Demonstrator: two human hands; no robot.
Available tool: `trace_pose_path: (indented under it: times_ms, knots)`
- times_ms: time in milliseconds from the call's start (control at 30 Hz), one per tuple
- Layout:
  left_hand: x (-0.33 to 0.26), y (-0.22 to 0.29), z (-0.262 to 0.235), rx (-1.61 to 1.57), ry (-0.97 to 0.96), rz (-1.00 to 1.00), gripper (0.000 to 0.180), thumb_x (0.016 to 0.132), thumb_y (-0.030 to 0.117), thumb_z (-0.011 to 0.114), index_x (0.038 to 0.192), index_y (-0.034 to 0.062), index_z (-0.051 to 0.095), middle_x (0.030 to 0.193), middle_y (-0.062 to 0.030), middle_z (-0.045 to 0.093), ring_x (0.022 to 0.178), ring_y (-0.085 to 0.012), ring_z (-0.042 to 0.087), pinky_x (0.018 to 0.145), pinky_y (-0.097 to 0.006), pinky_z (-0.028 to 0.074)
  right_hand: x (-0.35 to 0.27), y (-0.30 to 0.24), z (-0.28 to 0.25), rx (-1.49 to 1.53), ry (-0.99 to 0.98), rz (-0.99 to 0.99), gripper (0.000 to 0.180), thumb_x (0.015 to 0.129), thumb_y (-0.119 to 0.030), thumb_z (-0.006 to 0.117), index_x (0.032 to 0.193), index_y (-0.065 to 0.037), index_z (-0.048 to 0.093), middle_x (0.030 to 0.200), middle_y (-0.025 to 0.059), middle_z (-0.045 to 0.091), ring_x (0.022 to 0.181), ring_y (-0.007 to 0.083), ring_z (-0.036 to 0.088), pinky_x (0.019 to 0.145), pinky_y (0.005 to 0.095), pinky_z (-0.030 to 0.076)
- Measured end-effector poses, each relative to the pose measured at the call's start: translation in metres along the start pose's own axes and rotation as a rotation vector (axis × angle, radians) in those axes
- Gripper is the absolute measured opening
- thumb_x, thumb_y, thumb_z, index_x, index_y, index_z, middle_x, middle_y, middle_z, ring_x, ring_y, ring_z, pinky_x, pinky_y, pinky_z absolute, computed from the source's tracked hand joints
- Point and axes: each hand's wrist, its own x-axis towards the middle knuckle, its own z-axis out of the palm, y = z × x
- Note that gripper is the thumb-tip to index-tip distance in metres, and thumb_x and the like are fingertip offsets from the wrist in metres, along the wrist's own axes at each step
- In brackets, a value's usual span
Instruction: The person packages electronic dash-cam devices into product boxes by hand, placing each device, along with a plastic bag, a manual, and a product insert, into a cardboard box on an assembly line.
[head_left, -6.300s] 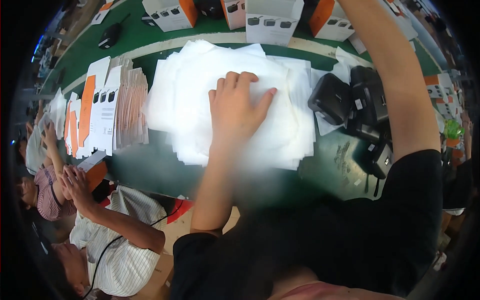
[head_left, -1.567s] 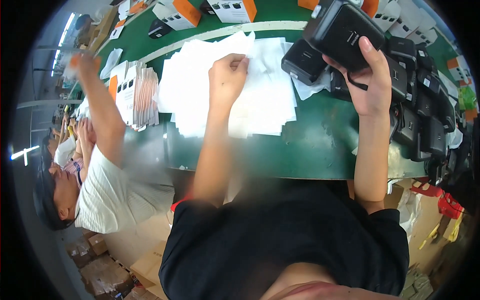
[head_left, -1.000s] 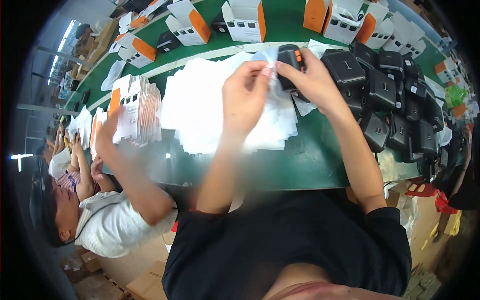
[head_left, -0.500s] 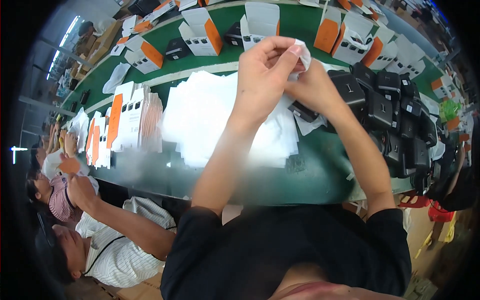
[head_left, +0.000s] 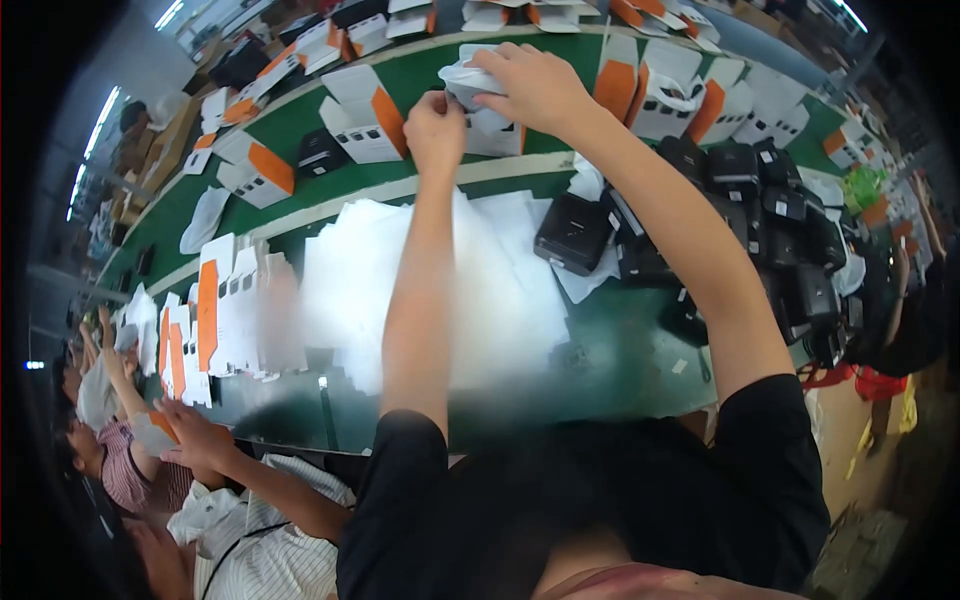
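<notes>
Both hands have reached farther out over the green bench [head_left: 640, 340] than half a second ago, carrying the bagged black device away from the stack of white bags and up toward the row of cartons. The left hand [head_left: 436, 128] is pinched shut on the near edge of the white plastic bag [head_left: 462, 78], thumb and fingers together on the film. The right hand [head_left: 535, 85] lies over the top of the same bag, its grip closed round the bagged black device [head_left: 493, 128] inside, which sits at the mouth of an open white-and-orange carton [head_left: 365, 118] standing on the far strip of the bench.

To do this step well, I judge that the bag's loose end wants to be kept gathered and tight by the left hand, so that no film bunches at the carton's mouth, while the right hand keeps the device square to the opening. The stack of white bags [head_left: 345, 290] lies below the forearms, and more black devices [head_left: 575, 232] wait just right of it. At lower left a co-worker's hand [head_left: 190, 435] handles flat carton blanks [head_left: 215, 320].
</notes>
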Motion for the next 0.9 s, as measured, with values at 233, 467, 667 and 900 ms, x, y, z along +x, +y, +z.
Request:
trace_pose_path:
  times_ms: [233,467,667,900]
  knots:
    - [0.016,-0.019,-0.015,-0.581,-0.219,-0.271,0.034,0.083,0.015,0.064,0.111,-0.0028,0.072,0.105,-0.0208,0.073,0.101,-0.0294,0.071,0.093,-0.038,0.053,-0.036,0.020,0.004,-0.335,0.104,-0.106,0.040,0.093,-0.045,0.065,0.127,-0.025,0.069,0.118,0.0049,0.066,0.120,0.0253,0.056,0.094,0.0492,0.045]
    - [0.046,-0.017,0.030,0.695,-0.290,0.035,0.065,0.080,0.043,0.077,0.133,0.0112,0.058,0.118,-0.0253,0.066,0.123,-0.0437,0.056,0.107,-0.051,0.044,-0.013,0.006,-0.018,-0.440,-0.276,0.005,0.035,0.086,-0.030,0.067,0.120,-0.020,0.072,0.116,0.0051,0.065,0.120,0.0279,0.056,0.092,0.0535,0.049]
    - [0.042,-0.026,0.031,0.477,-0.286,0.040,0.067,0.074,0.045,0.080,0.120,0.0069,0.048,0.117,-0.0268,0.067,0.111,-0.0459,0.064,0.096,-0.048,0.052,-0.004,-0.006,-0.003,-0.385,-0.432,0.059,0.033,0.081,-0.020,0.061,0.111,-0.011,0.072,0.122,0.0124,0.066,0.113,0.0317,0.064,0.096,0.0586,0.046]
    - [-0.011,0.029,-0.052,0.192,0.062,0.181,0.068,0.069,0.042,0.086,0.117,0.0022,0.057,0.103,-0.0236,0.071,0.097,-0.0411,0.069,0.088,-0.045,0.055,-0.045,-0.007,-0.101,0.402,0.168,0.213,0.036,0.089,-0.026,0.067,0.118,-0.006,0.070,0.120,0.0125,0.068,0.113,0.0263,0.065,0.095,0.0392,0.052]
